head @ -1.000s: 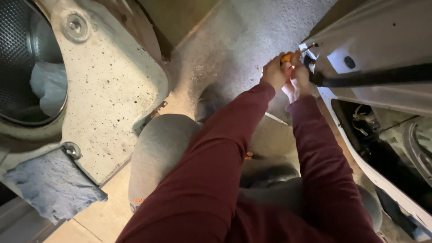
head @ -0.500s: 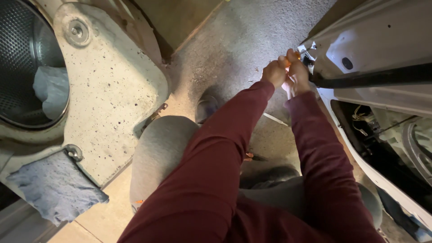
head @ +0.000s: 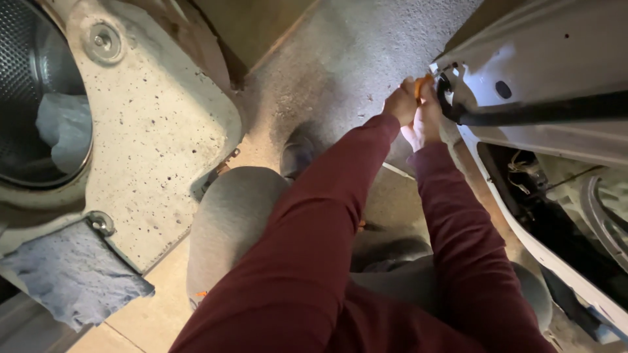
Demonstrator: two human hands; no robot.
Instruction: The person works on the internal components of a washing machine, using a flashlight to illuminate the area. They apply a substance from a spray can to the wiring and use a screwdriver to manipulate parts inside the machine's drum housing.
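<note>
Both arms are covered to the wrist by long sleeves of a dark maroon, smooth knit cloth with soft folds along their length. The left hand (head: 400, 104) and the right hand (head: 424, 124) are bare, with no gloves, rings or watch to be seen. The legs wear plain grey trousers (head: 229, 222) of a soft, matte fabric, rounded over the knees. A dark, dusty shoe (head: 297, 151) with a rounded toe shows beyond the left knee.
</note>
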